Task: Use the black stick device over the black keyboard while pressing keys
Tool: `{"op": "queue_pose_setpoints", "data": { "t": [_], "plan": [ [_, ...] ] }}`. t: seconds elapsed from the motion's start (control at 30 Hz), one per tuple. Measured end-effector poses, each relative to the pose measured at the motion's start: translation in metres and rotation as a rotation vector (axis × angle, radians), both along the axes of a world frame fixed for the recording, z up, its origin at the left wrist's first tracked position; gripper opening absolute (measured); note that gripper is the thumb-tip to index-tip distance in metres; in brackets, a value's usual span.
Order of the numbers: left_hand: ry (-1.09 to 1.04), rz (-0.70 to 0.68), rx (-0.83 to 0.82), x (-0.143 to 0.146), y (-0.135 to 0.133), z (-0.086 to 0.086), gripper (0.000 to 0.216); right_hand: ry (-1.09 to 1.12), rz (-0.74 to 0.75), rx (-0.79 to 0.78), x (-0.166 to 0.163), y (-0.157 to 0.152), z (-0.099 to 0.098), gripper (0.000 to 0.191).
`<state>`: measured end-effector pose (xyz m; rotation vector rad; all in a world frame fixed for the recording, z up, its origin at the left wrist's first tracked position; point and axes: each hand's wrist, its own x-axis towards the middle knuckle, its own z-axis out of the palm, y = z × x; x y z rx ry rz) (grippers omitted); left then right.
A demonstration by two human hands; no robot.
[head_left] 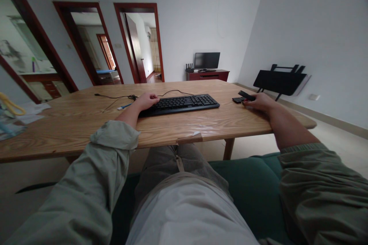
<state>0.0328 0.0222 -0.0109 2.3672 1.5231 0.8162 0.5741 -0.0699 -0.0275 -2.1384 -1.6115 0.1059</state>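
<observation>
A black computer keyboard [184, 103] lies on the wooden table in front of me. Over its left end is my left hand [146, 100], fingers curled down on the keys and edge; the fingertips are partly hidden. At the right side of the table my right hand [261, 102] is closed around a short, black, bar-shaped object [246, 95], whose exact kind I cannot make out. Just beneath it a small flat black piece [238, 100] rests on the tabletop, close to the fingers. A thin tool with a blue handle [124, 106] lies beside my left wrist.
The black cable [132, 97] stretches behind the keyboard to a plug on the left. Plastic bags and a yellow loop [13, 104] occupy the table's left end. Brown tape [189, 138] covers part of the wooden table's [161, 132] near edge. A folded black table [280, 81] leans against the right wall.
</observation>
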Motion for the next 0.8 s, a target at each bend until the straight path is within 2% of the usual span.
{"op": "queue_pose_setpoints", "data": {
  "t": [0.4, 0.5, 0.67, 0.8],
  "plan": [
    [-0.030, -0.005, -0.003, 0.001, -0.001, 0.000, 0.040, 0.009, 0.016, 0.016, 0.003, 0.005, -0.003, 0.032],
    [-0.023, -0.001, 0.017, 0.000, 0.001, -0.001, 0.040, 0.013, 0.025, 0.067, 0.005, 0.005, -0.003, 0.034],
    [-0.019, -0.014, 0.010, -0.001, 0.002, -0.001, 0.041, 0.013, -0.099, 0.192, 0.012, 0.002, 0.000, 0.038],
    [-0.042, -0.009, 0.005, 0.001, -0.001, 0.001, 0.040, 0.029, -0.142, 0.121, 0.015, 0.002, 0.001, 0.043]
  ]
}}
